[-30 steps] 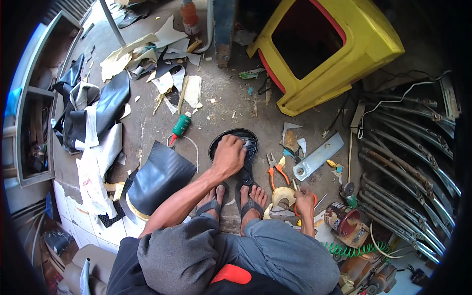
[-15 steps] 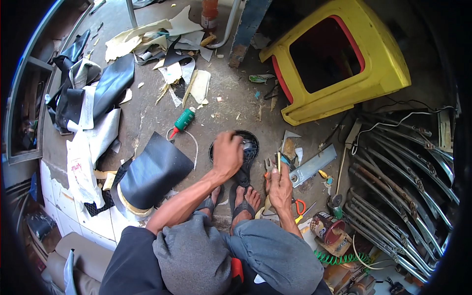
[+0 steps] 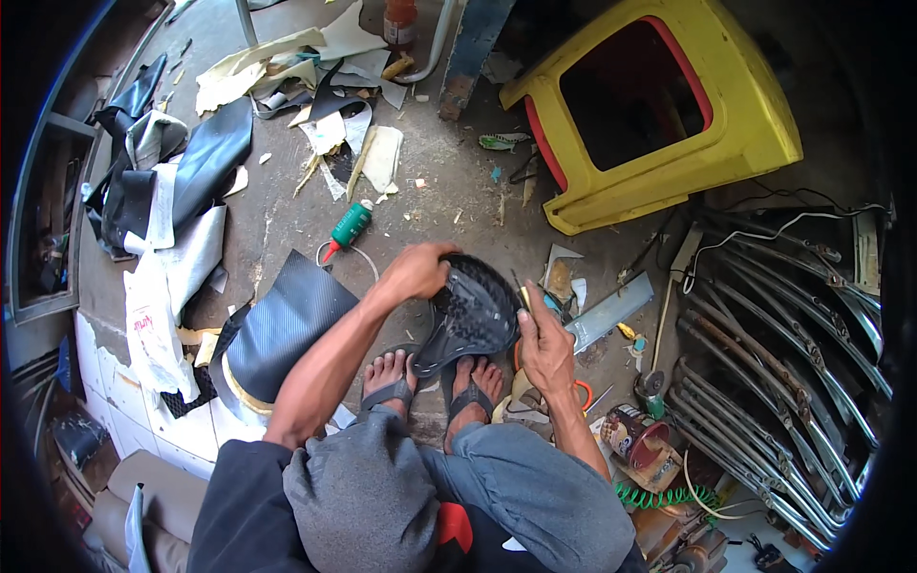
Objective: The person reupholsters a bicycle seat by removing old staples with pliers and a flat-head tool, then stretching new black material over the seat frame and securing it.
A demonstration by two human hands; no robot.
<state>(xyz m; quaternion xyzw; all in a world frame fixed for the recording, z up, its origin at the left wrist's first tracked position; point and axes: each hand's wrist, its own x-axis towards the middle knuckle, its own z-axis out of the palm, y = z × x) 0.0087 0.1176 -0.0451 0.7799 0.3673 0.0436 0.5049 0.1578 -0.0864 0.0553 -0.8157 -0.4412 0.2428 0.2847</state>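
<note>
My left hand (image 3: 416,272) grips the upper left rim of a black moulded seat base (image 3: 468,310), lifted and tilted above my sandalled feet. My right hand (image 3: 541,339) is closed on a slim tool with a pale yellow handle (image 3: 525,293), beside the base's right edge. Just right of that hand lie a grey metal plate (image 3: 611,315) and orange-handled scissors (image 3: 583,392). A green glue bottle with a red nozzle (image 3: 352,220) lies beyond my left hand, near a sheet of black textured material (image 3: 277,339).
Fabric and vinyl scraps (image 3: 201,172) cover the floor at left, beside a metal frame cabinet (image 3: 55,220). A yellow plastic stool (image 3: 726,115) lies on its side at back right. Bent metal tubes (image 3: 774,392), a can (image 3: 626,435) and a green coiled hose (image 3: 673,494) crowd the right.
The seat base has risen from the floor and tilted, with my left hand now at its rim. My right hand has moved up and leftward with the tool to the base's right edge.
</note>
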